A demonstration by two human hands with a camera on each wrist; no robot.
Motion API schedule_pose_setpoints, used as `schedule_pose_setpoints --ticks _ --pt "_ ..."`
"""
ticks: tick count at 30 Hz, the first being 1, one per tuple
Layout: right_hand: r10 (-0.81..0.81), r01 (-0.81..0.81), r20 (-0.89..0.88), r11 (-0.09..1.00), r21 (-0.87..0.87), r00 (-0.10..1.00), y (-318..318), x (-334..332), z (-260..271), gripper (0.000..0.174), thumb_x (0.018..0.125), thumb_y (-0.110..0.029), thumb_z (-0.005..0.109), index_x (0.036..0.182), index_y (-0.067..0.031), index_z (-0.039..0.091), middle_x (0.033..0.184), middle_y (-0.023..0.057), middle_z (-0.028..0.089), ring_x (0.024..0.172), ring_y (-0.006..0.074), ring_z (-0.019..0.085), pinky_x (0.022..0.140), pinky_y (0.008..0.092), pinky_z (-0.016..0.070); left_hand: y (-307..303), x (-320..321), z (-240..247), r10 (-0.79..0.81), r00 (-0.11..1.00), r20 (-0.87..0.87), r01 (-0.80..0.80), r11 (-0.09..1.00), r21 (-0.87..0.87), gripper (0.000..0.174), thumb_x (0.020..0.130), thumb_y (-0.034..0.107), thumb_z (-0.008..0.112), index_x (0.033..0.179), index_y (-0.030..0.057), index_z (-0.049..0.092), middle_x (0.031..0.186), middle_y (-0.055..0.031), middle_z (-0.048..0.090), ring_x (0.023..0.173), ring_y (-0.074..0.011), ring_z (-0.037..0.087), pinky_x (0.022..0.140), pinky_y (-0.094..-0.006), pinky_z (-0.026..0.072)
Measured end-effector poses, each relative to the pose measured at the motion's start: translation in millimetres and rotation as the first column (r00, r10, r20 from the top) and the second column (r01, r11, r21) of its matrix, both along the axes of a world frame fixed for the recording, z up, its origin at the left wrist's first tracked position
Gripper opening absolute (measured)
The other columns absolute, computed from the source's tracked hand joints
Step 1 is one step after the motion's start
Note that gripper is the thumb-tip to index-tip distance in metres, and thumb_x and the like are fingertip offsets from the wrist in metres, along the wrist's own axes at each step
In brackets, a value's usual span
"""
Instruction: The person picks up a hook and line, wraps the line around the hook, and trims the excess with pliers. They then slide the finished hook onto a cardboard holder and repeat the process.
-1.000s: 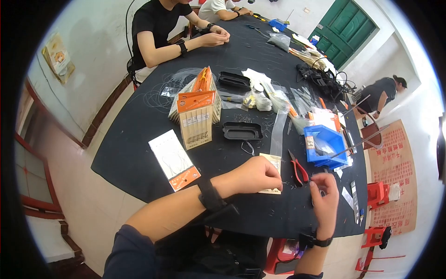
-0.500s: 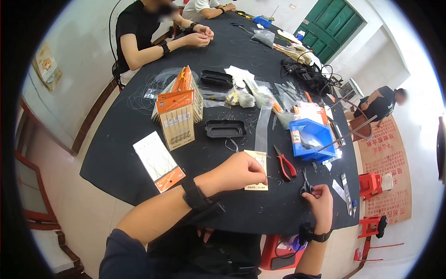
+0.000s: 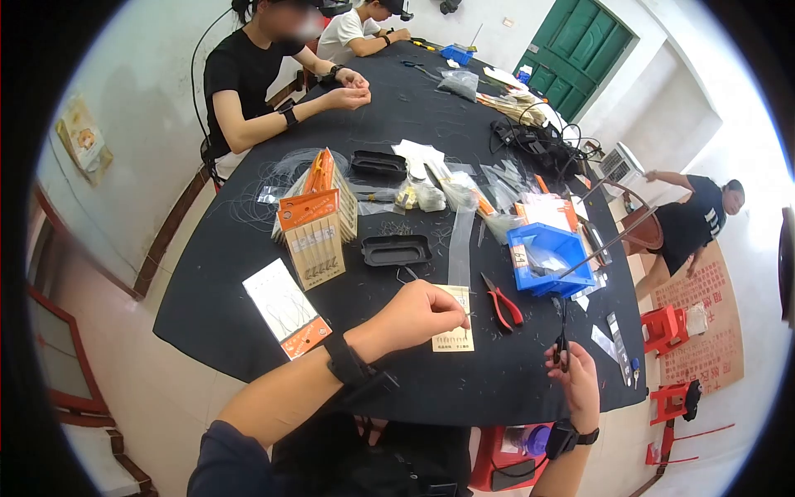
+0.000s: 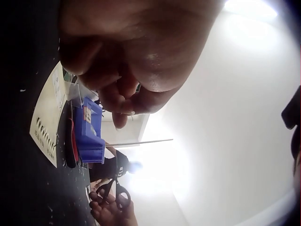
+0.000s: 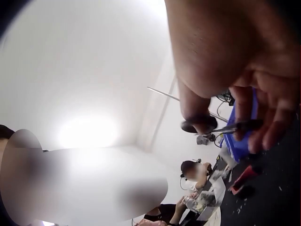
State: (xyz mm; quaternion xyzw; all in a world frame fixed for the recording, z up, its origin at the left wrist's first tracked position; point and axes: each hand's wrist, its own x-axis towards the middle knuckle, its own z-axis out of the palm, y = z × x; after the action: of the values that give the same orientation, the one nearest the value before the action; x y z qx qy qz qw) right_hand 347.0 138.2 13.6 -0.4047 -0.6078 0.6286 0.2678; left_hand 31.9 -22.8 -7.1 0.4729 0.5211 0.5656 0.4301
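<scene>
The left hand hovers over a small cream card on the black table. Its fingertips pinch a thin strand, too fine to see clearly, perhaps fishing line. At about four o'clock from it, the right hand grips black scissors through their loops, blades pointing to twelve. Red-handled pliers lie between the hands. A blue bin sits at one o'clock from the card.
</scene>
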Motion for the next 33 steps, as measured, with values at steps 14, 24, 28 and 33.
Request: schedule_pose_setpoints --ticks 14,24,28,33 --pt "0.417 -0.492 -0.498 0.87 -0.023 0.761 -27.5 -113.7 -4.8 0.066 0.072 -0.036 0.09 0.115 -0.0071 0.049 0.117 0.0079 0.05 0.109 0.023 0.063 0.089 0.038 0.059 0.2 -3.0 2.7 0.323 0.938 -0.124 -0.282 0.922 0.267 0.014 0.087 0.006 0.065 0.089 -0.0028 0.076 0.071 -0.0011 0.065 0.059 -0.0018 0.049 0.052 -0.0218 0.0361" --pt "0.432 -0.307 -0.015 0.664 0.681 0.902 -1.9 -158.0 -3.2 0.048 0.07 -0.013 0.088 0.1 -0.0021 0.053 0.12 0.009 0.053 0.1 0.0144 0.057 0.089 0.032 0.052 -0.7 -9.2 7.4 0.42 0.875 -0.239 -0.324 0.877 0.356 0.011 0.085 0.003 0.066 0.088 -0.0022 0.075 0.071 -0.0036 0.065 0.056 -0.0037 0.048 0.05 -0.0227 0.0351" --pt "0.382 -0.273 -0.06 0.753 0.599 0.922 -8.6 -154.0 -9.4 0.035 0.067 -0.005 0.085 0.083 -0.0016 0.053 0.097 0.0069 0.062 0.08 0.0092 0.058 0.066 0.0233 0.0519 -1.6 -8.7 12.3 0.487 0.817 -0.308 -0.331 0.835 0.44 0.01 0.083 0.002 0.067 0.087 -0.0014 0.075 0.069 -0.004 0.063 0.053 -0.0051 0.046 0.048 -0.0237 0.0338" --pt "0.433 -0.364 0.098 0.591 0.72 0.896 -1.8 -148.6 -2.4 0.04 0.061 -0.008 0.088 0.076 -0.0008 0.052 0.08 0.0058 0.059 0.066 0.0112 0.057 0.055 0.0229 0.048 -2.4 -10.1 13.5 0.506 0.794 -0.337 -0.321 0.82 0.474 0.009 0.082 0.001 0.067 0.086 -0.0006 0.075 0.068 -0.0041 0.062 0.052 -0.0054 0.045 0.047 -0.0236 0.0326"
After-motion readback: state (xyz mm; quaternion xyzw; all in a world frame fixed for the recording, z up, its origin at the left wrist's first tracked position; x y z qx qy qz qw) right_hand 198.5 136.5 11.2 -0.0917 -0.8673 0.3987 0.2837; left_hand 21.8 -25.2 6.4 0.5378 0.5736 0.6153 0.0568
